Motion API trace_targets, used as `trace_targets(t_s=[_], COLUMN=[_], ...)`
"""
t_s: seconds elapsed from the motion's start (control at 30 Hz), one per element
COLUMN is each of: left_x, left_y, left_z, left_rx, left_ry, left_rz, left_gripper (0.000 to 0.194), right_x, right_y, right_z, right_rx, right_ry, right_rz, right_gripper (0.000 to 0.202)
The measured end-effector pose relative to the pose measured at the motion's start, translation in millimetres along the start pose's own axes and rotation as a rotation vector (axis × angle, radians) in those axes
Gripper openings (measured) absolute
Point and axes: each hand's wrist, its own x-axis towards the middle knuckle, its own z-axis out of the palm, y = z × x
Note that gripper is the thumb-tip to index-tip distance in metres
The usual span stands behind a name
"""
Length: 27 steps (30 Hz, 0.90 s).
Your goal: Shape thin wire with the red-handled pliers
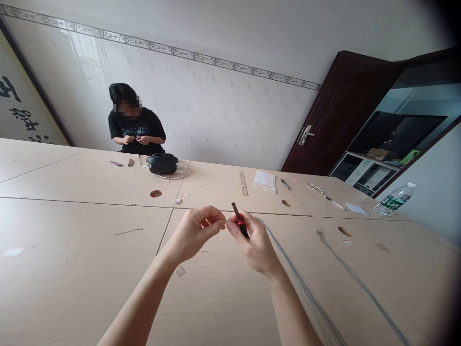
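Note:
Over the middle of the table, my left hand [198, 230] is closed in a pinch. A thin strand [217, 237] hangs just below its fingertips, barely visible. Close by on the right, my right hand [255, 242] is wrapped around a small black-and-red hand tool [241, 227], whose narrow dark end points up and away. The two hands' fingertips nearly meet, and whatever lies between them is too small to make out. Beside my right forearm lies a bundle of long thin grey strands [293, 269] with small metallic ends.
Another strand bundle [355, 276] lies farther right. Beyond my hands are a ruler [243, 183], a plastic bag [264, 181], a pen [285, 183] and a black case [162, 164]. A water bottle [395, 200] stands at right. A co-worker [137, 125] sits opposite. Round holes [156, 193] pierce the tabletop.

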Motion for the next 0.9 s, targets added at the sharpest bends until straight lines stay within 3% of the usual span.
trace_targets(t_s=[0.13,0.2,0.33,0.53,0.73,0.9], left_x=[0.4,0.4,-0.2,-6.0,-13.4,-24.4], left_y=[-1.9,-4.0,-7.9,-12.1,-24.7,-36.9], left_z=[-12.1,-22.1,-43.9,-71.2,-97.1,-123.6], left_rx=[-0.082,-0.127,-0.189,-0.288,-0.382,-0.544], left_ry=[-0.046,-0.01,0.219,0.487,0.777,1.01], left_rz=[-0.084,-0.106,-0.161,-0.235,-0.175,-0.129], left_gripper=[0.037,0.046,0.044,0.041,0.021,0.004], right_x=[1.0,1.5,5.3,16.3,19.8,19.8], right_y=[2.8,5.4,17.5,52.1,75.1,85.7], right_z=[-1.1,-1.8,-6.8,-30.3,-56.4,-65.3], right_rx=[-0.072,-0.112,-0.22,-0.458,-0.562,-0.596], right_ry=[0.046,0.062,0.131,0.35,0.498,0.559], right_rz=[-0.012,-0.012,-0.004,0.115,0.226,0.259], right_gripper=[0.021,0.022,0.024,0.028,0.027,0.026])
